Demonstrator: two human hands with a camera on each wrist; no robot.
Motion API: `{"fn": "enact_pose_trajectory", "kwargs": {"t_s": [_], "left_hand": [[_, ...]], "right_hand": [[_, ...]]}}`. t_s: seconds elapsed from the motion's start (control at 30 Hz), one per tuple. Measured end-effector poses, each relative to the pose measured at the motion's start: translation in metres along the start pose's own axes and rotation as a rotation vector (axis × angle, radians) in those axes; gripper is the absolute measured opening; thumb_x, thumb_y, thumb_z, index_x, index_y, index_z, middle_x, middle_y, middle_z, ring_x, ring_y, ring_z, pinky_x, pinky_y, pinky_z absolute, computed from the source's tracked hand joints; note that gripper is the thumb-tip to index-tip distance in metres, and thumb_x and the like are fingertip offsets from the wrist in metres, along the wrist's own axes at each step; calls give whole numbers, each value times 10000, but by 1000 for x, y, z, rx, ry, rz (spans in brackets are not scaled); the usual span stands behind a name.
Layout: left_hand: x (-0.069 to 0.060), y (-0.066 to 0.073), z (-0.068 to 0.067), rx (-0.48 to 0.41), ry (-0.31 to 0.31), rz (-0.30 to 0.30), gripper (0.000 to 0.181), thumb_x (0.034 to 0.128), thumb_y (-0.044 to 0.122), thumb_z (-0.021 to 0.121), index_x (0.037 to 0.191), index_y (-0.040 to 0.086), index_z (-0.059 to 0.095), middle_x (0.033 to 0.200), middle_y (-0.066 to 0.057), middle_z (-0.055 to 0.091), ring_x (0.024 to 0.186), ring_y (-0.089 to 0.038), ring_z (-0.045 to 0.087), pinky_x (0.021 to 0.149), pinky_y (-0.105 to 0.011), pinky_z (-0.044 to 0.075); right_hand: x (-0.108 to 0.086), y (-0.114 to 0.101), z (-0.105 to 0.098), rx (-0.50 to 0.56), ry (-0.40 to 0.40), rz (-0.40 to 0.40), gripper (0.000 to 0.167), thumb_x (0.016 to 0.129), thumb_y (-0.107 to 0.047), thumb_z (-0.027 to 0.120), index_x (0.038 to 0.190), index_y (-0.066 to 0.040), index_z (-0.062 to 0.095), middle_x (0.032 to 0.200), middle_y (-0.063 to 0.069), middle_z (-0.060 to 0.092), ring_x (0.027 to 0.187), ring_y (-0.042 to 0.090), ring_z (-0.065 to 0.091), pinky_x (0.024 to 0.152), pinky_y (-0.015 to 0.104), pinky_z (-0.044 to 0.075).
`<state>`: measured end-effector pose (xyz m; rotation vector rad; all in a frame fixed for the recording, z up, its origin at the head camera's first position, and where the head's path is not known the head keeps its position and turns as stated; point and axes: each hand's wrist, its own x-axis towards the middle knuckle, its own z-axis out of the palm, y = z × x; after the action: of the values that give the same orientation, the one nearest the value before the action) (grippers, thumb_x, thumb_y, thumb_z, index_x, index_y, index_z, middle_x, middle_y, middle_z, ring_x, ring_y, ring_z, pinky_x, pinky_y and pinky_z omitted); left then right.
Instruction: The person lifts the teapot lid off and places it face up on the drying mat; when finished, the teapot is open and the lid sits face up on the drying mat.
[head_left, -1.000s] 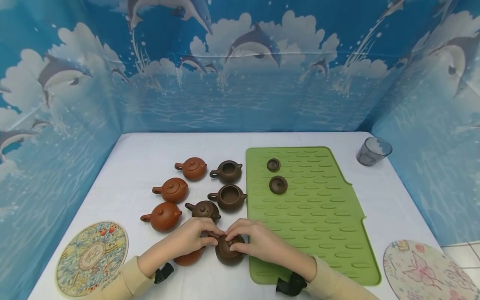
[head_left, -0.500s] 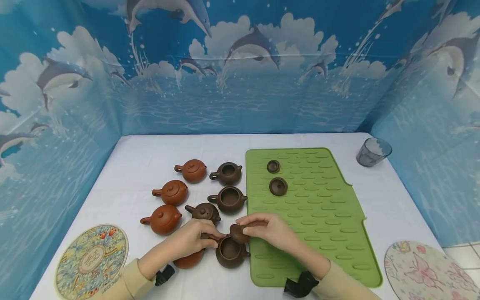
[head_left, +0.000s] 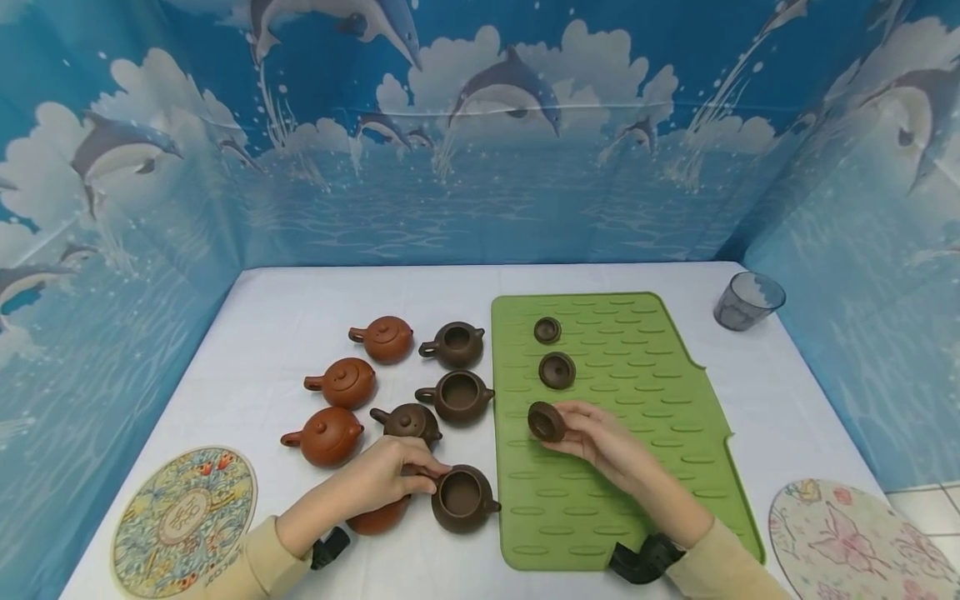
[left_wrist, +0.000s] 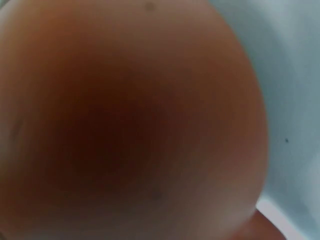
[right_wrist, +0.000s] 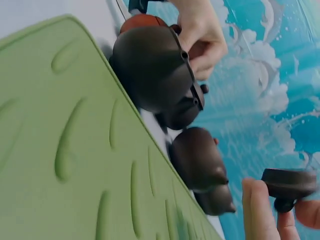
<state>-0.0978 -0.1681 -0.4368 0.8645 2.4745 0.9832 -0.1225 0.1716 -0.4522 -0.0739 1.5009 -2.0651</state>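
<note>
My left hand (head_left: pixel 397 473) pinches the near dark brown teapot (head_left: pixel 463 518) at its left side, where the fingers hide the handle. That pot stands lidless on the white cloth, its spout to the right. Over the green mat (head_left: pixel 622 517), my right hand (head_left: pixel 603 442) holds a dark brown teapot lid (head_left: pixel 546 422) by its edge and knob. The right wrist view shows this lid (right_wrist: pixel 290 182) knob down, above the mat. Two more lids, a larger lid (head_left: pixel 557 370) and a smaller lid (head_left: pixel 547 330), lie underside up on the mat. A blurred, rounded brownish shape fills the left wrist view.
Two lidless dark teapots, one larger (head_left: pixel 459 397) and one smaller (head_left: pixel 456 345), stand left of the mat. A lidded dark teapot (head_left: pixel 410 422) and several reddish teapots (head_left: pixel 328 437) stand further left. A glass (head_left: pixel 748 302) is at the back right; round mats (head_left: pixel 183 521) flank the table.
My right hand has lifted the lid off the near dark teapot, carried it right over the green mat and turned its underside up. The left hand has stayed at the pot.
</note>
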Motion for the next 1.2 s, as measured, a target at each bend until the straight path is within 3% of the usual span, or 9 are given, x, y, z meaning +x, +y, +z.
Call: {"fn": "enact_pose_trajectory", "kwargs": {"t_s": [0.13,0.3,0.43,0.57,0.7,0.83,1.0,1.07,1.2], "left_hand": [[0,-1,0,2,4,12,233,856,189,758,1087,163,775,946,80,715,901,-18,641,785,-211,543],[1,-2,0,7,4,16,235,857,196,758,1090,170,775,944,86,714,903,-14,640,790,-211,543],[0,-1,-1,4,2,12,230,857,197,758,1085,171,776,944,87,714,904,-14,640,790,-211,542],[-1,-1,0,2,1,4,233,857,195,758,1088,172,776,944,90,713,902,-11,639,791,-210,542],[-1,-1,1,6,1,-3,230,857,200,759,1085,175,776,937,96,709,896,-7,637,790,-210,542],[-1,-1,1,3,1,-15,231,853,191,762,1083,177,777,937,101,708,897,-2,632,791,-211,541],[-1,-2,1,-2,4,-16,232,855,190,760,1086,177,776,942,98,708,902,-4,632,793,-214,541],[-1,-2,1,-3,3,-16,232,856,194,759,1087,178,776,943,97,708,905,-9,635,797,-217,542],[-1,-1,2,-6,1,-23,234,857,192,759,1090,180,775,948,96,709,906,-9,635,802,-218,543]], "right_hand": [[0,-4,-9,25,1,-9,282,1063,-165,429,1258,15,524,1093,26,710,1033,166,703,952,288,534],[-3,-9,-14,-129,124,14,529,1056,-279,465,1394,120,386,1075,-52,669,991,63,661,915,212,540],[-3,-6,-15,-245,197,53,592,1032,-309,524,1416,120,390,1192,25,619,1009,24,627,913,193,530],[-1,0,-17,-320,255,78,589,1020,-333,547,1421,82,429,1387,181,510,1074,36,606,934,205,526],[-1,4,-18,-399,307,100,578,1021,-341,541,1419,68,448,1455,247,444,1209,187,586,945,231,531],[-1,8,-14,-548,374,58,485,1003,-299,584,1326,63,564,1370,248,548,1196,294,610,888,259,564],[2,13,-12,-782,480,-60,288,969,-237,644,1154,-27,711,1122,163,716,921,174,700,733,227,571],[2,15,-14,-823,493,-84,250,967,-213,644,1136,-45,722,1083,141,730,875,138,692,708,214,558],[1,14,-13,-848,493,-78,270,981,-237,624,1157,-54,717,1125,142,723,944,191,697,739,225,555]]}}
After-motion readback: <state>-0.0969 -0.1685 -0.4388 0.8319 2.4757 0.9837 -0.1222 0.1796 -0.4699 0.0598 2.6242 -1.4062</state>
